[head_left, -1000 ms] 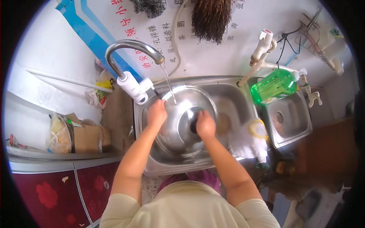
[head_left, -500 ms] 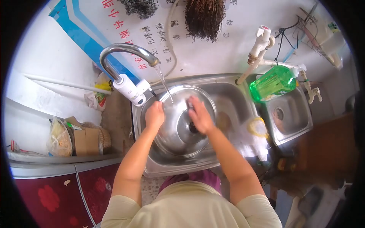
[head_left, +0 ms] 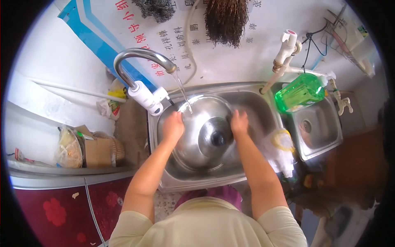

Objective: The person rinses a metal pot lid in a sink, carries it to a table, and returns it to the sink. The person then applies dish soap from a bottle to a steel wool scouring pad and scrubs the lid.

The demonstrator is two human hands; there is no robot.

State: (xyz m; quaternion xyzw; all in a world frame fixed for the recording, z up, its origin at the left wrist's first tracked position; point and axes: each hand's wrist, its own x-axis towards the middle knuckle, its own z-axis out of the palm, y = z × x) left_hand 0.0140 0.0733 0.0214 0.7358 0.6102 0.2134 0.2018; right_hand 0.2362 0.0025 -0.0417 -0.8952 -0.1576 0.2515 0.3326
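A round metal lid or pan [head_left: 193,142] with a dark knob-like spot at its middle lies tilted in the left sink basin. My left hand [head_left: 173,126] is closed on its upper left rim. At its right rim is my right hand [head_left: 239,122], fingers bent round the edge and slightly blurred. Water runs from the curved faucet [head_left: 146,53] onto the metal near my left hand.
Right of the basin, a white cloth [head_left: 279,154] hangs over the sink edge [head_left: 201,184]. Beyond it are a green bottle [head_left: 300,94], a small second sink [head_left: 317,127] and white taps [head_left: 286,51]. A cardboard box [head_left: 98,152] sits on the left.
My right hand has moved from the middle of the metal piece out to its right rim. My left hand stays at the left rim. The view has shifted slightly.
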